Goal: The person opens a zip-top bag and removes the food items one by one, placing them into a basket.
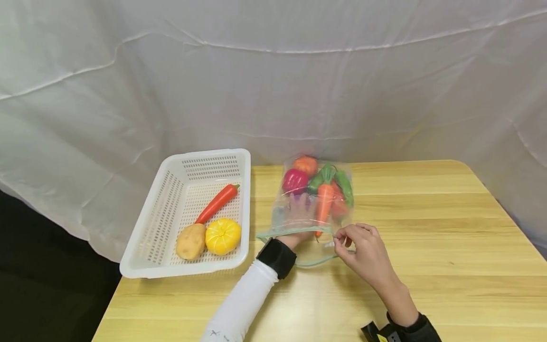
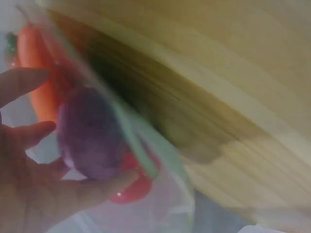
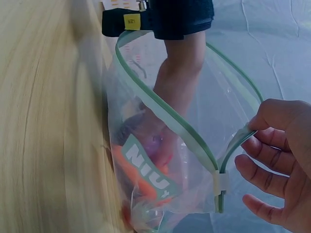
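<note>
A clear zip bag with a green rim lies on the wooden table. It holds toy vegetables: a carrot, a green pepper, a small orange one and a purple one. My left hand is inside the bag up to the wrist. In the left wrist view its thumb and fingers hold the purple vegetable beside the carrot. My right hand pinches the bag's rim near the white slider, holding the mouth up.
A white perforated basket stands at the table's left edge with a red chili, a potato and a yellow pumpkin in it. White cloth hangs behind. Bare tabletop stretches to the right of the bag.
</note>
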Action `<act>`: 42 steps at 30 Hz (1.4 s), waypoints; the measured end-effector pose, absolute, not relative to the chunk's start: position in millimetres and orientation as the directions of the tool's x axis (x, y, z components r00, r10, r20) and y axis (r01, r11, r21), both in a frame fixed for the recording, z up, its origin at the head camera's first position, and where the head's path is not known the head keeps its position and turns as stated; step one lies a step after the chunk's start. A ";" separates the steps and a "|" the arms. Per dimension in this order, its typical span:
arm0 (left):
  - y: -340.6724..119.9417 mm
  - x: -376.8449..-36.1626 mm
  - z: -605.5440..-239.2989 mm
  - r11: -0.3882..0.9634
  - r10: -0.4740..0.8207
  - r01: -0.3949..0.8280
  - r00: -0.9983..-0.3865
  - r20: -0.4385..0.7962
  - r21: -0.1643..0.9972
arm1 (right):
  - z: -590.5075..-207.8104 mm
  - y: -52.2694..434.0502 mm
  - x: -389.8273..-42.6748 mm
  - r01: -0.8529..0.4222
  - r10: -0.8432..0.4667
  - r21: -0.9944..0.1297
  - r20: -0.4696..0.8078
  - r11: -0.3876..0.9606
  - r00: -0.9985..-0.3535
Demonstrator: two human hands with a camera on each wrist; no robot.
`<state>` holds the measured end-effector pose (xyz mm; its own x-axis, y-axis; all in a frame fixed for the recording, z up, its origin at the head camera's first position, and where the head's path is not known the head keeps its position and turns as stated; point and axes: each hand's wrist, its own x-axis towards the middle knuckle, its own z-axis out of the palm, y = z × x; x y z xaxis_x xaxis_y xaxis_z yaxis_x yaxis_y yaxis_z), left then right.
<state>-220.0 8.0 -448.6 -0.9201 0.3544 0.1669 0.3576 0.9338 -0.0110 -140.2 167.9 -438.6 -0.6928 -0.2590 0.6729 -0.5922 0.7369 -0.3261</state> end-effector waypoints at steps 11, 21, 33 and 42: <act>0.2 -217.3 -458.5 0.907 0.420 0.421 -0.893 0.163 -0.026 | -440.0 167.8 -141.5 -0.584 -0.260 -0.331 0.661 0.741 -0.704; -6.6 -212.7 -467.4 0.873 0.465 0.482 -0.869 0.166 0.077 | -441.3 167.5 -140.5 -0.576 -0.253 -0.335 0.656 0.746 -0.711; -17.5 -194.3 -457.5 0.676 0.710 0.699 -0.703 0.049 0.234 | -440.5 168.9 -139.4 -0.570 -0.251 -0.338 0.651 0.749 -0.716; -29.6 -161.6 -437.0 0.647 0.746 0.731 -0.666 0.020 0.214 | -443.9 169.6 -139.6 -0.583 -0.259 -0.337 0.657 0.739 -0.708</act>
